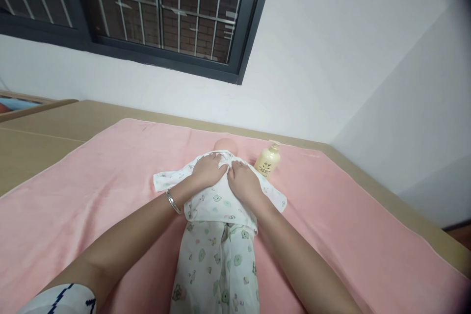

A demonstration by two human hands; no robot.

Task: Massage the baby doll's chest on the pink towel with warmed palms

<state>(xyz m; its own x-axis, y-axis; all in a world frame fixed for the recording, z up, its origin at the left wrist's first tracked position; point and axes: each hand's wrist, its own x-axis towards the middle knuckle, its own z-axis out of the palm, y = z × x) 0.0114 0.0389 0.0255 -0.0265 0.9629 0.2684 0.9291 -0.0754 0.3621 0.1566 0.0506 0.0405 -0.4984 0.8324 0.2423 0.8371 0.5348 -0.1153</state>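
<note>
A baby doll (225,145) lies on its back on a pink blanket (91,191), dressed in a white printed top (215,201) and matching trousers (217,265). My left hand (208,170) rests on the chest of the top, fingers pressed together on the cloth near the collar. My right hand (243,182) lies beside it on the same cloth, fingers curled onto the fabric. A silver bangle (173,202) sits on my left wrist. Only the top of the doll's head shows beyond my hands.
A cream pump bottle (268,160) stands on the blanket just right of the doll's head. The blanket covers a tan surface (47,132) against a white wall. A barred window (147,10) is above. A wooden frame edge (33,105) shows far left.
</note>
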